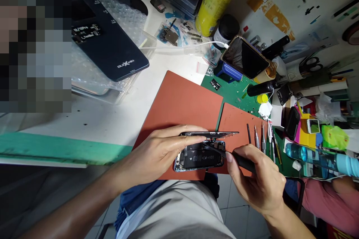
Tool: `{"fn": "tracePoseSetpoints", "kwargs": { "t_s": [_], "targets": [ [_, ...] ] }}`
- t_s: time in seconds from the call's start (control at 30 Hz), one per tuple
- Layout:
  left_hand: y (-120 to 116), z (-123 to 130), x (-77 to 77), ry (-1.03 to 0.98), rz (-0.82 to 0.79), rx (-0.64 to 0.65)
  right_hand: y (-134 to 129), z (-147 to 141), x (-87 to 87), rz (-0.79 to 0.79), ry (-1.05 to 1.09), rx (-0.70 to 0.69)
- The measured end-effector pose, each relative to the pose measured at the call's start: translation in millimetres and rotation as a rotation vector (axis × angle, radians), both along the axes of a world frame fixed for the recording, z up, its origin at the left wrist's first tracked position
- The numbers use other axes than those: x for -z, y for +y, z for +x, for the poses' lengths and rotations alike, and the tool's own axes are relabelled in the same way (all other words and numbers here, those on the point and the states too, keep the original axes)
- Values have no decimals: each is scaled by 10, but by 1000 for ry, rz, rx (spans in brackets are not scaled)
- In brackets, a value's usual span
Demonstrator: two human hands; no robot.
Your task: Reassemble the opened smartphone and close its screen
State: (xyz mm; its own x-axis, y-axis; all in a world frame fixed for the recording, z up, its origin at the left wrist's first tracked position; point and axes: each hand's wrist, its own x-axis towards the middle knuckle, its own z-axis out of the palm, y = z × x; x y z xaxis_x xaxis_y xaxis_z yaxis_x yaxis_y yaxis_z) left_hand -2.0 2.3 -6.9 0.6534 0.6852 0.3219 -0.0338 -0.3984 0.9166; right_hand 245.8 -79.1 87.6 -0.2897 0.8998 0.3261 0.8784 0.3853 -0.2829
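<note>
An opened phone [196, 158] lies on the red-brown mat, its black battery and inner parts showing. Its screen [218, 134] is tilted up along the far side, seen nearly edge-on. My left hand [148, 155] grips the screen between its fingers, with the thumb side hidden. My right hand [260, 181] is closed around a black spudger [244, 163]. The spudger's thin end reaches into the phone near the upper edge of the battery, below the raised screen; what its tip touches is too small to tell.
Several slim tools [263, 138] lie right of the phone on a second red-brown mat [235, 123]. Beyond are a propped phone [245, 58], a yellow spray can [214, 3] and a dark tester board [112, 44]. A blue bottle [316, 157] and another person's sleeve [322, 201] are at right.
</note>
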Motion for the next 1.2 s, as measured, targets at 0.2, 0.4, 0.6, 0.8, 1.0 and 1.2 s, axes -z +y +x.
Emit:
{"fn": "tracePoseSetpoints", "kwargs": {
  "t_s": [0.2,0.4,0.6,0.8,1.0,1.2],
  "targets": [
    [5,9,-4,1,-18,6,6,-14,-2,12,2,2],
    [1,3,-1,15,-25,8,15,-22,-14,18,3,3],
    [1,11,-2,6,-18,-2,9,-6,-10,-6,15,-33],
    [-3,10,9,7,0,-6,-27,19,-22,-4,10,-7],
    [-6,2,2,12,5,-13,-1,-11,-4,-2,7,-7],
    [-1,4,2,24,-14,-3,7,-18,-6,0,7,-8]
  ]
}}
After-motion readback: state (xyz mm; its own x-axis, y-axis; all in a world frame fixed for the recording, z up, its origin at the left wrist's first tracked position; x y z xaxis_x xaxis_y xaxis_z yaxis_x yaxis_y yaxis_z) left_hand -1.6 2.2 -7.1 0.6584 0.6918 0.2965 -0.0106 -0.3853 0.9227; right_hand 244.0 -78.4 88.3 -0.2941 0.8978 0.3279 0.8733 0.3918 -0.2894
